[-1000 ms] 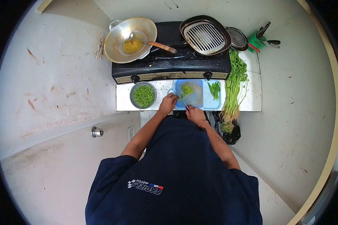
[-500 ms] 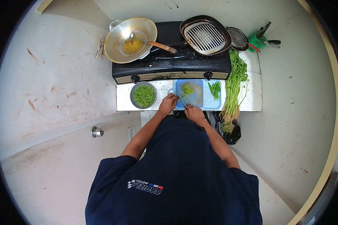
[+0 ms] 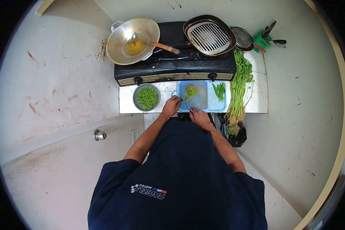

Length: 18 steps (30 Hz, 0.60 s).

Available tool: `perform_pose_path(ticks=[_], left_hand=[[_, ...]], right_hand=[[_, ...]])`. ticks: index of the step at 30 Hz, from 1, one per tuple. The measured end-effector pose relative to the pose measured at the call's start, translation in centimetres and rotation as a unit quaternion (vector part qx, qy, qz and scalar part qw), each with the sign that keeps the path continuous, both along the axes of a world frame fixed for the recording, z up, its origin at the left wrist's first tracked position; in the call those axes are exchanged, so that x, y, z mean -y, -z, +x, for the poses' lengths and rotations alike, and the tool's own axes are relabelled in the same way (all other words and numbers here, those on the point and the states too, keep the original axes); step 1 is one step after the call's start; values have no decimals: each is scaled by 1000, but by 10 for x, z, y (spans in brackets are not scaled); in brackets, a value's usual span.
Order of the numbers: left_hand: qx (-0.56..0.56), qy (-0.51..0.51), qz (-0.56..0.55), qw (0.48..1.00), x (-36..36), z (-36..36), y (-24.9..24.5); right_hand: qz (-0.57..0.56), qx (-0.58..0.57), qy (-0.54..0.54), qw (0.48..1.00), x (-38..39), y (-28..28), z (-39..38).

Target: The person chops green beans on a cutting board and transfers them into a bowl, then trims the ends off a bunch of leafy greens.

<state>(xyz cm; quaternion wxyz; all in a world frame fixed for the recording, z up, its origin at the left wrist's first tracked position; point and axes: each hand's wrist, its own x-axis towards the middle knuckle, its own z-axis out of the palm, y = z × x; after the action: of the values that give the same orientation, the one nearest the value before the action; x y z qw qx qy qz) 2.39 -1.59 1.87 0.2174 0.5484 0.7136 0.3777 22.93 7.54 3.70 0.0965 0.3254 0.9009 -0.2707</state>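
My right hand (image 3: 199, 116) is closed on the handle of a knife (image 3: 186, 104), whose blade slants up and left over the blue cutting board (image 3: 201, 100). At the board's left edge my left hand (image 3: 173, 105) is closed, its fingertips by the blade; what they hold is too small to make out. Chopped green pieces (image 3: 191, 91) lie just beyond the blade. Some whole green pods or leaves (image 3: 219, 92) rest on the light blue tray's right part. Left of my left hand stands a grey bowl of chopped greens (image 3: 147, 97).
Behind the board is a black stove (image 3: 172, 69) bearing a wok (image 3: 117, 48) with a wooden-handled ladle (image 3: 165, 47) and a grill pan (image 3: 209, 37). Long leafy greens with roots (image 3: 238, 88) lie at the right, near a strainer (image 3: 242, 38) and a green utensil basket (image 3: 261, 41).
My right hand and the knife have shifted very slightly. The chopped pieces and my left hand look the same.
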Motion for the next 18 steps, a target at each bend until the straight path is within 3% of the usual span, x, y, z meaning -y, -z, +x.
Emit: perform_pose_path(ticks=[7, 18], left_hand=[[-2, 5, 9, 1000, -1, -1, 3], [7, 1, 3, 1000, -1, -2, 0]], right_hand=[[37, -112, -5, 993, -1, 22, -7], [18, -51, 15, 998, -1, 9, 1]])
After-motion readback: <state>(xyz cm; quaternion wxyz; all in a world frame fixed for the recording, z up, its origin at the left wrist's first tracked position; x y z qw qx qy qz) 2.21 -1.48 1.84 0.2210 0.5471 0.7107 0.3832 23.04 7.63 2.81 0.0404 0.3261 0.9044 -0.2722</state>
